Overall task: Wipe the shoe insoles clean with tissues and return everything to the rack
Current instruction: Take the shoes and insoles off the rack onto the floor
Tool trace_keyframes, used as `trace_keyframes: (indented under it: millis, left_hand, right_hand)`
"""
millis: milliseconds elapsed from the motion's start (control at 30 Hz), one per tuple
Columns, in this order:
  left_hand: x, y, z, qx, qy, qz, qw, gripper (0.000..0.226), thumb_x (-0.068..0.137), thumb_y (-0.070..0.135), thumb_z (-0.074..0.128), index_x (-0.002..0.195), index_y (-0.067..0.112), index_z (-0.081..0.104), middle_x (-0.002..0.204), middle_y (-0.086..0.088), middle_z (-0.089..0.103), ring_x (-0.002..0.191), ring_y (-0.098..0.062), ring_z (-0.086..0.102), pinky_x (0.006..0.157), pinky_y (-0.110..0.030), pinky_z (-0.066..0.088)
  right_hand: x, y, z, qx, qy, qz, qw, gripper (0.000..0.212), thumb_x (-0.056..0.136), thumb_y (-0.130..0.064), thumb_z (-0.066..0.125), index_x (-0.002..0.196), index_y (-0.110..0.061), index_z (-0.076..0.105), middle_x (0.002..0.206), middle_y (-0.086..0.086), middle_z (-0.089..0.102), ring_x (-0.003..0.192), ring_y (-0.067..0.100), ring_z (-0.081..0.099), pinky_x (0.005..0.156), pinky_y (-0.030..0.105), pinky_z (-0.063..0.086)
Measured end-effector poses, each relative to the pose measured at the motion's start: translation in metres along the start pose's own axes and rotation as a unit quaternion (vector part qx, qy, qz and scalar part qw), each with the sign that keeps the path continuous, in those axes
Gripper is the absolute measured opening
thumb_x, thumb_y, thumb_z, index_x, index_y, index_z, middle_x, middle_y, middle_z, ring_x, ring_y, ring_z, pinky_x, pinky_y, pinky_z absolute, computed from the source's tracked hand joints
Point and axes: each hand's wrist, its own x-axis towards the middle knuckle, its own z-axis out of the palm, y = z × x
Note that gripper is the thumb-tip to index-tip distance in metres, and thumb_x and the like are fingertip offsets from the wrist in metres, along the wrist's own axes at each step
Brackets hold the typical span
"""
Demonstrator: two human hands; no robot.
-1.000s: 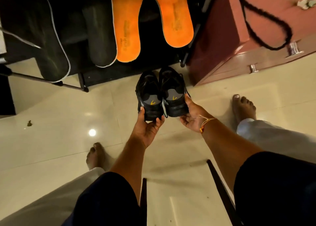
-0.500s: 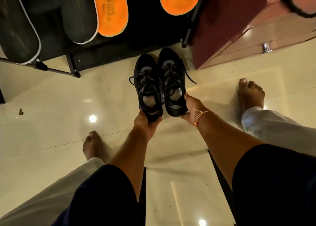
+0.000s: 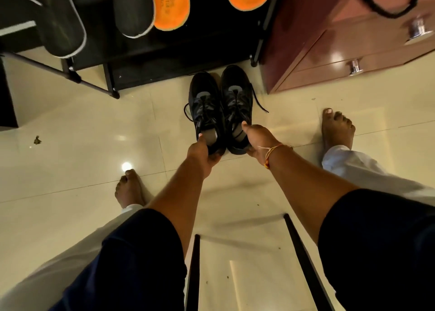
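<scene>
Glossy tile floor (image 3: 82, 127) under me; my left hand (image 3: 202, 153) grips the left shoe (image 3: 204, 103) by its heel, my right hand (image 3: 256, 139) pinches the right shoe (image 3: 235, 91) likewise, toes aimed past my knuckles at the rack (image 3: 164, 59). I keep them level, paired, laces clear going in

Cream tile floor (image 3: 70, 127): rack (image 3: 110, 80), red cabinet (image 3: 294, 40), debris speck (image 3: 37, 140).

Outstretched left hand (image 3: 202, 152) grips left shoe (image 3: 205, 99), right hand (image 3: 257, 139) right shoe (image 3: 236, 90).
</scene>
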Motion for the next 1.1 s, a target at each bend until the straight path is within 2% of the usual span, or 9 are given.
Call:
trace_keyframes:
  millis: [100,200,333,500,700,800,867,1033,1100]
  left_hand:
    - [-0.044,0.009,-0.006,0.046,0.029,0.017,0.998,0.026,0.104,0.034,0.051,0.109,0.009,0.058,0.091,-0.007,0.061,0.089,-0.027,0.065,0.089,-0.039,0.056]
    - [-0.090,0.035,-0.006,0.013,0.029,0.078,0.996,0.024,0.105,0.027,0.049,0.089,0.011,0.057,0.086,-0.005,0.061,0.090,-0.027,0.064,0.093,-0.042,0.054]
    - [-0.154,0.091,-0.012,-0.078,0.003,0.205,0.976,0.014,0.102,0.013,0.052,0.093,0.007,0.061,0.095,-0.013,0.065,0.087,-0.023,0.066,0.089,-0.037,0.055]
    - [-0.241,0.168,-0.028,-0.167,-0.004,0.340,0.926,0.038,0.105,0.035,0.047,0.113,0.000,0.059,0.105,-0.015,0.065,0.096,-0.024,0.068,0.080,-0.033,0.058]
    - [-0.326,0.253,-0.072,-0.257,0.118,0.451,0.847,0.061,0.091,0.054,0.063,0.132,0.018,0.037,0.129,-0.007,0.046,0.110,-0.022,0.057,0.086,-0.035,0.054]
    - [-0.341,0.283,-0.100,-0.030,0.319,0.543,0.776,0.090,0.084,0.043,0.075,0.151,0.018,0.020,0.152,-0.013,0.022,0.136,-0.034,0.032,0.108,-0.050,0.041]
    - [-0.342,0.296,-0.115,0.164,0.401,0.575,0.694,0.093,0.084,0.039,0.075,0.154,0.021,0.015,0.159,-0.015,0.012,0.144,-0.036,0.017,0.114,-0.055,0.031]
    - [-0.328,0.336,-0.151,0.514,0.434,0.555,0.489,0.096,0.080,0.028,0.081,0.154,0.029,0.020,0.164,-0.014,0.011,0.151,-0.040,0.006,0.119,-0.056,0.018]
    - [-0.321,0.347,-0.163,0.602,0.429,0.529,0.417,0.099,0.077,0.030,0.083,0.154,0.029,0.021,0.163,-0.013,0.014,0.151,-0.040,0.007,0.120,-0.056,0.016]
  right_hand:
    - [-0.043,-0.007,0.002,-0.057,-0.005,-0.062,0.996,0.052,0.083,-0.059,0.055,0.105,-0.012,0.065,0.114,0.013,0.068,0.106,0.034,0.064,0.097,0.049,0.052]
    - [-0.092,-0.034,0.009,-0.133,-0.010,-0.126,0.983,0.034,0.088,-0.051,0.051,0.087,-0.019,0.062,0.093,0.013,0.066,0.086,0.031,0.062,0.090,0.047,0.053]
    - [-0.159,-0.090,0.036,-0.079,-0.010,-0.223,0.972,0.037,0.079,-0.049,0.065,0.066,-0.015,0.063,0.076,0.011,0.071,0.078,0.033,0.068,0.084,0.054,0.057]
    - [-0.285,-0.177,0.070,0.036,-0.042,-0.343,0.938,0.028,0.086,-0.040,0.074,0.085,-0.014,0.064,0.082,0.003,0.074,0.078,0.017,0.071,0.073,0.033,0.058]
    - [-0.381,-0.258,0.106,0.040,-0.032,-0.459,0.887,0.045,0.077,-0.060,0.073,0.098,-0.022,0.062,0.103,0.001,0.069,0.089,0.018,0.067,0.080,0.039,0.060]
    - [-0.409,-0.278,0.127,-0.112,0.059,-0.575,0.808,0.064,0.078,-0.057,0.074,0.127,-0.023,0.050,0.125,-0.003,0.048,0.098,0.013,0.053,0.074,0.020,0.047]
    - [-0.418,-0.287,0.138,-0.241,0.123,-0.629,0.729,0.072,0.077,-0.054,0.075,0.134,-0.025,0.044,0.137,0.004,0.039,0.113,0.025,0.051,0.084,0.031,0.051]
    - [-0.415,-0.308,0.162,-0.510,0.239,-0.656,0.503,0.076,0.073,-0.048,0.079,0.138,-0.028,0.045,0.151,0.009,0.031,0.137,0.036,0.033,0.098,0.050,0.048]
    - [-0.410,-0.312,0.169,-0.559,0.250,-0.646,0.456,0.079,0.071,-0.045,0.081,0.139,-0.027,0.044,0.151,0.010,0.032,0.138,0.035,0.032,0.101,0.051,0.045]
